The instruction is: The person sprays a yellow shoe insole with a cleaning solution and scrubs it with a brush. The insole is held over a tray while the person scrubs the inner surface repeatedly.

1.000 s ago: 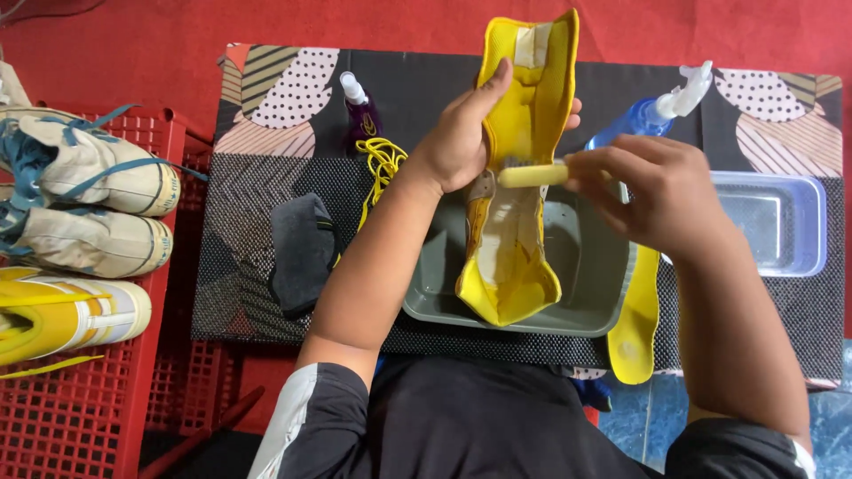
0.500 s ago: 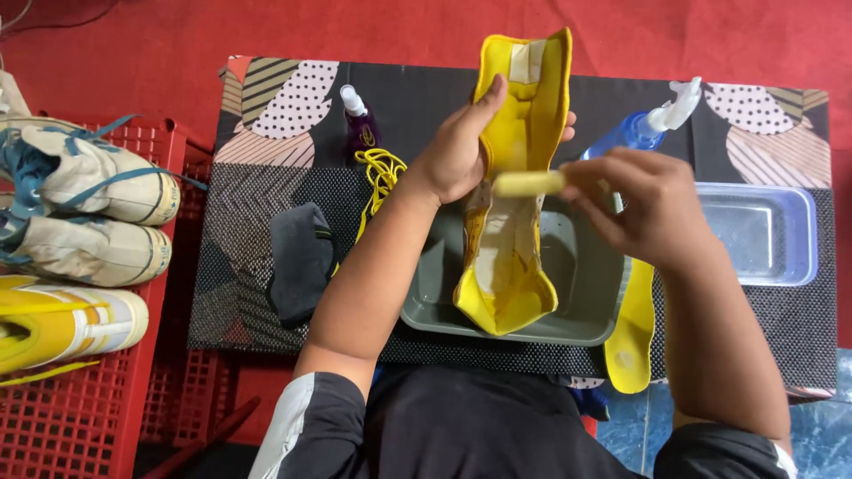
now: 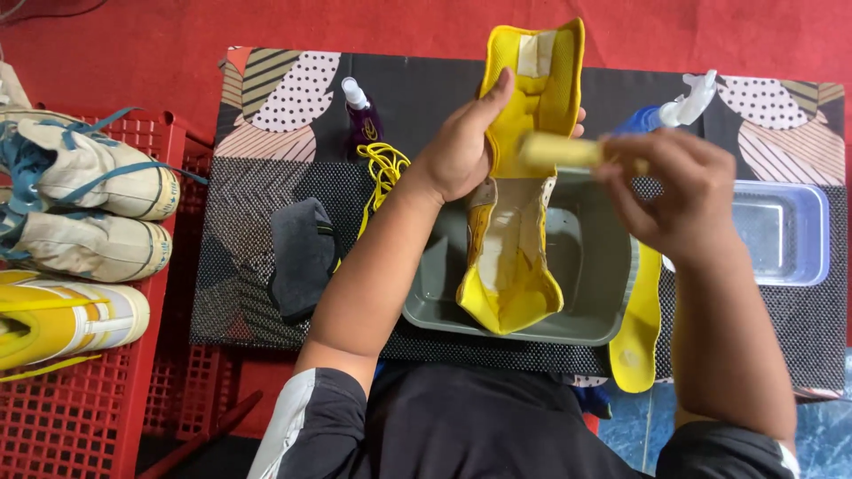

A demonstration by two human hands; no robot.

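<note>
Gripping the yellow shoe (image 3: 519,213) by its upper part, my left hand (image 3: 461,146) has its fingers wrapped closed around the opened tongue and collar, thumb on the near side, holding the shoe upright over the grey basin (image 3: 581,266) so that the toe end hangs down inside it. Across from it, my right hand (image 3: 674,191) has a closed grip on a pale yellow brush (image 3: 559,151), which is blurred and lies crosswise against the inside of the shoe just below the white patch on the tongue. Beside the basin, on its right, a yellow insole (image 3: 637,328) rests partly over the table (image 3: 266,266) edge, and further right sits a clear plastic tub (image 3: 785,235). At the back of the table I see a small dark purple spray bottle (image 3: 359,120) with a white cap and a yellow mark on its front, and a blue spray bottle (image 3: 661,113) with a white trigger head lying tilted behind my right hand. Yellow laces (image 3: 383,173) lie in a loose heap just left of my left wrist, and a dark grey cloth (image 3: 302,253) lies near them. Off to the left a red crate (image 3: 80,390) carries two off-white shoes with blue laces (image 3: 84,204) and a yellow and white shoe (image 3: 62,324).
</note>
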